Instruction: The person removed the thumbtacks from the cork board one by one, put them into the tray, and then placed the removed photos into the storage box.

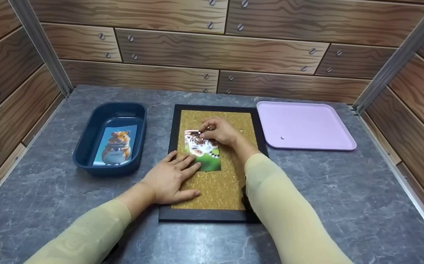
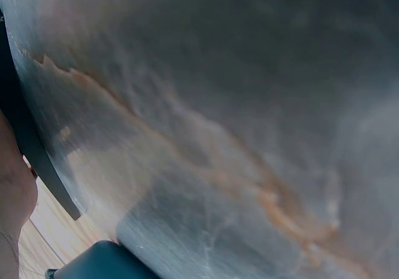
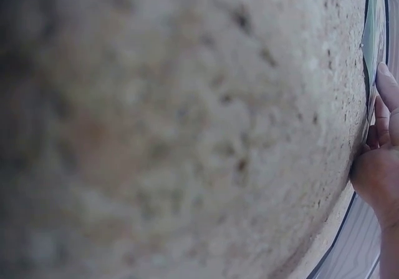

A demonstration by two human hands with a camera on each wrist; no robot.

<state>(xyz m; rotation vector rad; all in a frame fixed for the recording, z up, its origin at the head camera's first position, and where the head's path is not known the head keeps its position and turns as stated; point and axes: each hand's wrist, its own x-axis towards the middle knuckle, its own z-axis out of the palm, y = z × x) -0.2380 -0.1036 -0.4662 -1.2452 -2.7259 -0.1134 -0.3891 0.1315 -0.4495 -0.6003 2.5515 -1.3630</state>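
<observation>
A picture card of a white tiger cub (image 1: 207, 161) lies on the cork board (image 1: 212, 190), which has a black frame. My left hand (image 1: 169, 178) rests flat with spread fingers on the board's left side, fingertips over the card's lower left edge. At the card's top edge, my right hand (image 1: 219, 132) pinches a tiny shiny pin (image 1: 199, 132) between thumb and forefinger; the fingers mostly hide it. The right wrist view has the right hand (image 3: 380, 160) at its edge, close over the cork. Only part of the left hand (image 2: 9, 191) enters the left wrist view.
A dark blue bin (image 1: 80, 154) stands left of the board, holding a hamster picture card (image 1: 118, 146). To the right, a pink tray (image 1: 307, 124) bears one small silver pin (image 1: 282, 138) and sits close against the frame. Wood-patterned walls (image 1: 182, 47) surround the grey marbled table (image 1: 344, 201).
</observation>
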